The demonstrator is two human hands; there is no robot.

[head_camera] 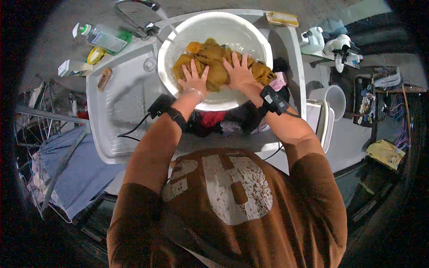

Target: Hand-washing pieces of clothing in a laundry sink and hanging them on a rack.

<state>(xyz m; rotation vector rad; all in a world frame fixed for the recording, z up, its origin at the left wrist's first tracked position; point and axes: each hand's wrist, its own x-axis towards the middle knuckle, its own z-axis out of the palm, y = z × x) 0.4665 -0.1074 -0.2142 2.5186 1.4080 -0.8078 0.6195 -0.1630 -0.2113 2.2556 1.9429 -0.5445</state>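
Observation:
A bunched, wet, mustard-brown cloth [214,72] lies in a round white plastic basin [164,72] that holds water. My left hand [195,80] presses flat on the cloth's left part, fingers spread. On its right part rests my right hand [242,72], also with fingers apart. Neither hand grips a fold. At the right, the cloth reaches the basin's rim. Water runs from the curved metal faucet [129,16] into the basin's left side. Under and in front of the basin, dark, red and pink clothes [214,119] lie in the grey laundry sink [234,142].
On the sink's left ledge stand a pump bottle of green liquid [109,42], a yellow item [96,55] and a carton [75,68]. One scrub brush [104,79] lies on the ribbed washboard; another brush [282,19] sits on the back-right rim. A white bucket [330,100] is at right.

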